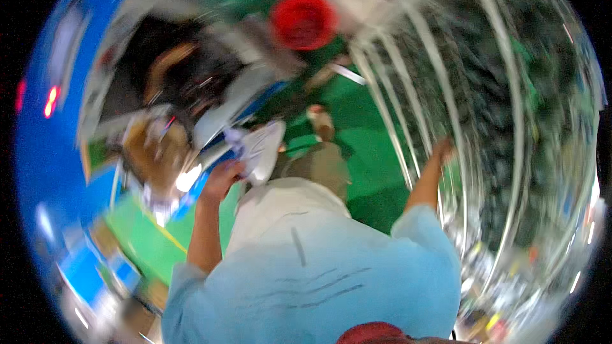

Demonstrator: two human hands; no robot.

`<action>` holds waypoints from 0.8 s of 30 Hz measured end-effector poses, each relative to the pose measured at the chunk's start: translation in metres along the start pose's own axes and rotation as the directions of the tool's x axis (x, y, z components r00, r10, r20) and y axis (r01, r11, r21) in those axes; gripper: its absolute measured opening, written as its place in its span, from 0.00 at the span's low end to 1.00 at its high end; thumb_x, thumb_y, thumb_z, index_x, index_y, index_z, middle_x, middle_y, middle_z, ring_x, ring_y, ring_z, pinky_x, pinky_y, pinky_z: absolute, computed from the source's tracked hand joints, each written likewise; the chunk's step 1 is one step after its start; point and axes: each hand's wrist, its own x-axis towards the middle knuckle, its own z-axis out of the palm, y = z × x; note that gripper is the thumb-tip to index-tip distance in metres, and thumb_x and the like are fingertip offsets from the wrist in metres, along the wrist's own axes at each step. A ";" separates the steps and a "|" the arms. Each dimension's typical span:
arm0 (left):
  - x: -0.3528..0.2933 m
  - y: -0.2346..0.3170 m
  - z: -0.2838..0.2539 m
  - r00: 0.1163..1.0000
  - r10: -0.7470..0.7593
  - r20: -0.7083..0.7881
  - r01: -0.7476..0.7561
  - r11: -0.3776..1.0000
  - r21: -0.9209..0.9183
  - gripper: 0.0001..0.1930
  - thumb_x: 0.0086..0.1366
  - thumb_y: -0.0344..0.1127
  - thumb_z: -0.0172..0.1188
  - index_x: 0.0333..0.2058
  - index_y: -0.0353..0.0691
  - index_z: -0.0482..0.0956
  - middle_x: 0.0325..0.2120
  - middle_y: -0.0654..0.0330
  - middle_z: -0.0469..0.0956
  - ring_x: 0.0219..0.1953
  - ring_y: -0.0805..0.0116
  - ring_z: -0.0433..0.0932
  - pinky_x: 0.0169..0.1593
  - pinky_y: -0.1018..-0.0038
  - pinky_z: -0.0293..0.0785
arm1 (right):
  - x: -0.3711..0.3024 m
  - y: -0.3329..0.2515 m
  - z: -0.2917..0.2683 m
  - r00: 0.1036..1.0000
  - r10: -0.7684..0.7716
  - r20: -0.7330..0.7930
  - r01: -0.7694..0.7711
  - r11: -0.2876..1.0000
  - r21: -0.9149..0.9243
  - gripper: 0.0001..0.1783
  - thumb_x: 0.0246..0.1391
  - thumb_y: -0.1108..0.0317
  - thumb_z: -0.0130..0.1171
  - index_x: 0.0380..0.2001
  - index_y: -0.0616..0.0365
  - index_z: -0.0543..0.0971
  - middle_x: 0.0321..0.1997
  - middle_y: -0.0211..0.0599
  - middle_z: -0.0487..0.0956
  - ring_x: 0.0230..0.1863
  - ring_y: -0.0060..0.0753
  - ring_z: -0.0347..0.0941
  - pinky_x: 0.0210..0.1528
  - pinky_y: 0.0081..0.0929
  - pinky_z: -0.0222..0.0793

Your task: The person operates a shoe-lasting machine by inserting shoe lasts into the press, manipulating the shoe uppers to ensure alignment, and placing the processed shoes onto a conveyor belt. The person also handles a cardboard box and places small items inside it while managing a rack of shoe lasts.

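Note:
The picture is heavily motion-blurred. My left hand [223,177] is closed on a white crumpled thing, paper or cloth [260,148], held out in front of my light blue shirt. My right hand [442,151] reaches out to the right and rests against pale metal rails [395,127]; whether its fingers grip a rail is too blurred to tell. My legs and one foot [320,121] show below over a green floor [370,153].
A red round bucket-like thing [303,20] sits ahead on the floor. A blue wall or panel [44,153] curves along the left, with a cluttered dark opening [178,76] beside it. Curved pale rails and a wire mesh [510,121] fill the right side.

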 end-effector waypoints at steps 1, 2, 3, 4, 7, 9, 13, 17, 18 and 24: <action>-0.018 -0.010 -0.025 0.992 -0.043 -0.121 0.048 0.998 0.036 0.19 0.66 0.41 0.64 0.49 0.34 0.80 0.43 0.58 0.81 0.45 0.68 0.79 0.46 0.71 0.78 | -0.030 -0.024 0.009 0.998 -0.053 0.043 0.053 0.999 -0.006 0.33 0.66 0.55 0.58 0.67 0.62 0.69 0.63 0.49 0.75 0.57 0.46 0.74 0.57 0.40 0.70; -0.046 -0.004 -0.035 0.974 0.077 -0.212 -0.117 0.976 -0.183 0.17 0.65 0.38 0.66 0.49 0.36 0.80 0.40 0.60 0.82 0.42 0.72 0.80 0.39 0.75 0.78 | -0.064 -0.045 0.018 0.992 -0.095 0.080 0.095 0.996 0.004 0.33 0.66 0.55 0.58 0.67 0.62 0.68 0.64 0.49 0.75 0.58 0.46 0.74 0.58 0.40 0.70; -0.069 -0.007 -0.056 0.949 0.138 -0.285 -0.234 0.911 -0.338 0.15 0.63 0.36 0.68 0.47 0.37 0.80 0.35 0.64 0.82 0.35 0.76 0.80 0.33 0.79 0.75 | -0.100 -0.066 0.025 0.980 -0.133 0.146 0.130 0.991 0.025 0.32 0.66 0.56 0.58 0.68 0.62 0.68 0.65 0.50 0.74 0.59 0.47 0.74 0.59 0.39 0.70; -0.088 -0.032 -0.102 0.959 0.232 -0.163 -0.281 0.856 -0.434 0.13 0.63 0.35 0.68 0.45 0.39 0.80 0.31 0.67 0.82 0.30 0.78 0.79 0.30 0.81 0.73 | -0.135 -0.087 0.030 0.955 -0.174 0.241 0.172 0.985 0.032 0.32 0.66 0.56 0.57 0.68 0.63 0.68 0.65 0.50 0.74 0.60 0.48 0.73 0.60 0.39 0.70; -0.156 -0.051 -0.145 0.782 0.408 -0.470 -0.622 0.548 -0.559 0.17 0.64 0.34 0.65 0.50 0.35 0.79 0.41 0.63 0.82 0.42 0.72 0.80 0.48 0.75 0.77 | -0.242 -0.174 0.017 0.772 -0.232 0.592 0.219 0.971 0.095 0.32 0.67 0.58 0.57 0.69 0.63 0.67 0.68 0.50 0.72 0.64 0.50 0.72 0.62 0.38 0.69; -0.185 -0.104 -0.192 0.635 0.346 -0.690 -0.736 0.542 -0.406 0.23 0.65 0.39 0.65 0.53 0.29 0.78 0.50 0.60 0.80 0.52 0.65 0.78 0.58 0.68 0.73 | -0.258 -0.174 0.066 0.577 -0.472 0.666 0.151 0.864 0.481 0.34 0.65 0.59 0.61 0.68 0.65 0.67 0.61 0.45 0.77 0.59 0.40 0.74 0.59 0.32 0.70; -0.184 -0.168 -0.285 0.337 0.394 -0.855 -0.594 0.793 0.131 0.25 0.66 0.44 0.65 0.53 0.28 0.79 0.52 0.60 0.79 0.55 0.62 0.77 0.61 0.64 0.71 | -0.376 -0.285 0.028 0.046 -0.562 0.826 0.587 0.684 0.433 0.34 0.65 0.60 0.62 0.69 0.63 0.67 0.54 0.38 0.81 0.54 0.31 0.76 0.56 0.30 0.70; -0.117 -0.222 -0.355 0.531 0.296 -0.794 0.237 0.847 0.475 0.26 0.65 0.55 0.62 0.47 0.37 0.84 0.51 0.48 0.80 0.57 0.45 0.74 0.66 0.52 0.65 | -0.431 -0.330 0.038 -0.007 -0.569 0.822 0.889 0.373 0.266 0.31 0.67 0.57 0.56 0.68 0.60 0.69 0.50 0.41 0.84 0.51 0.39 0.80 0.55 0.34 0.72; -0.101 -0.237 -0.359 0.463 0.334 -0.821 0.320 0.801 0.506 0.26 0.64 0.56 0.62 0.47 0.39 0.85 0.48 0.46 0.81 0.56 0.45 0.75 0.66 0.51 0.63 | -0.463 -0.347 0.017 -0.029 -0.533 0.846 0.907 0.342 0.246 0.30 0.66 0.60 0.56 0.68 0.60 0.69 0.48 0.41 0.84 0.50 0.36 0.80 0.54 0.32 0.72; -0.079 -0.282 -0.347 0.272 0.423 -0.864 0.231 0.843 0.486 0.21 0.60 0.56 0.64 0.41 0.45 0.88 0.39 0.48 0.84 0.53 0.47 0.76 0.67 0.52 0.60 | -0.483 -0.371 0.022 -0.262 -0.430 0.864 0.921 0.157 0.357 0.31 0.64 0.58 0.60 0.66 0.60 0.71 0.48 0.38 0.84 0.49 0.30 0.79 0.55 0.28 0.71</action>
